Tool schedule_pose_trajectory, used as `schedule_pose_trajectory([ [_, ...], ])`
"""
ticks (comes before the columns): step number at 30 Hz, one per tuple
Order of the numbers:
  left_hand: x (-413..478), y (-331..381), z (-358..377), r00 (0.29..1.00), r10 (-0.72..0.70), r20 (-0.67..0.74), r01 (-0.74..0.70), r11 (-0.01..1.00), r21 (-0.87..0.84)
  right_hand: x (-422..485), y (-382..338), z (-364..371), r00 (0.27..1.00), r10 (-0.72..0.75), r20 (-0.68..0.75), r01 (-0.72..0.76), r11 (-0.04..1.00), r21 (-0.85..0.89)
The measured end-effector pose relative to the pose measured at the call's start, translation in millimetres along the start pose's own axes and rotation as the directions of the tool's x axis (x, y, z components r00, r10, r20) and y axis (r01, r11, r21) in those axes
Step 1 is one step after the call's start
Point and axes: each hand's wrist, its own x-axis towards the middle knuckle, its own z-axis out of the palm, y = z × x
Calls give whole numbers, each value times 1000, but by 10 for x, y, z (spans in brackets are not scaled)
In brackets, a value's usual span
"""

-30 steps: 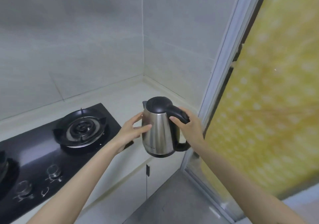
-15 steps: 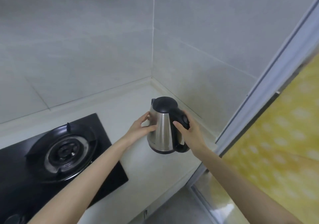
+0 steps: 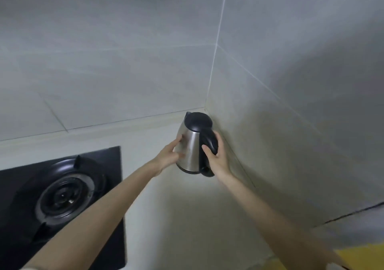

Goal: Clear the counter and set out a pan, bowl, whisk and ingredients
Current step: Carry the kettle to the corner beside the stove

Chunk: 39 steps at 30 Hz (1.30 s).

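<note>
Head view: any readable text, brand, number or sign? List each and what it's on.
None readable.
The kettle shows only bare steel and a black lid; no mark can be made out, and the left hand and right hand cover part of it.
The stove and wall tiles show no lettering.

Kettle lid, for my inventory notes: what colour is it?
The kettle lid is black, above a silver steel body; clearest in the head view.

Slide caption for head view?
Tilted steel kettle held near the corner of the counter beside the hob: right hand grips its handle, left hand steadies its body.
</note>
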Motion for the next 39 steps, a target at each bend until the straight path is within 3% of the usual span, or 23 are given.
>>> schedule_pose_trajectory([
  [7, 487, 209, 116, 998, -65, -11, 65, 994, 84, 679, -42, 29, 997, 56, 45, -56, 998, 9],
  [14, 774, 346, 148, 996, -94, -14, 94, 991, 93, 1055, -15, 28, 997, 58, 54, -48, 985, -163],
  [19, 699, 356, 134, 994, -75, -77, 75, 997, -13, 1094, -61, -6, 990, 119, 75, -82, 921, -380],
  [22, 462, 372, 59, 981, -15, -192, 4, 998, -62, 982, -151, -58, 989, -151, 6, 135, 866, -482],
  [24, 228, 399, -55, 961, 28, -277, -55, 994, -91, 891, -274, -62, 942, -333, 34, 315, 846, -429],
  [27, -214, 410, -262, 923, 100, -372, -138, 988, -76, 716, -545, 25, 894, -426, 137, 448, 843, -296],
  [33, -1327, 168, -617, 792, 170, -586, -193, 981, 24, 163, -927, 580, 782, -410, 470, 499, 863, -77],
  [39, -2702, -444, -728, 624, 70, -779, -115, 993, -3, -895, -1262, 1299, 555, -418, 720, 530, 844, 82],
])
